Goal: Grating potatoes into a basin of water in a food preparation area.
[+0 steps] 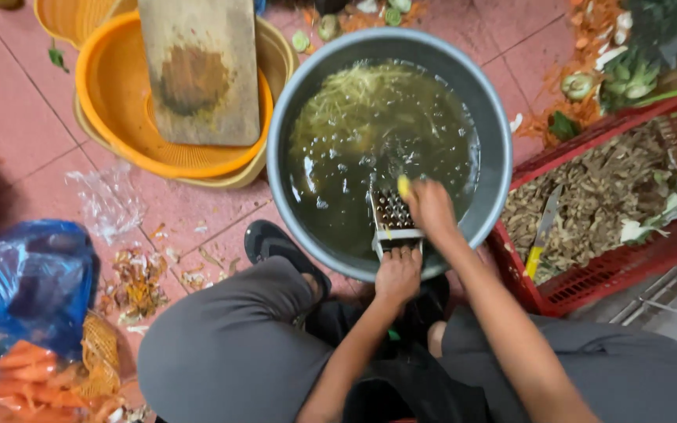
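Observation:
A metal grater (392, 220) leans over the near rim of a large grey basin (495, 125) filled with dark water and pale shreds. My left hand (398, 274) grips the grater's lower end at the rim. My right hand (431, 206) presses a small yellowish piece of vegetable (404, 186) against the grater's face. I sit low, with my knees in grey trousers on either side and a dark shoe (276, 244) by the basin.
Stacked orange-yellow baskets (111, 94) with a wooden cutting board (201, 70) stand at the upper left. A red crate (613, 274) of peelings holds a yellow-handled knife (542, 231). A blue plastic bag (25, 282) and carrots (33, 376) lie at the lower left. Scraps litter the tiled floor.

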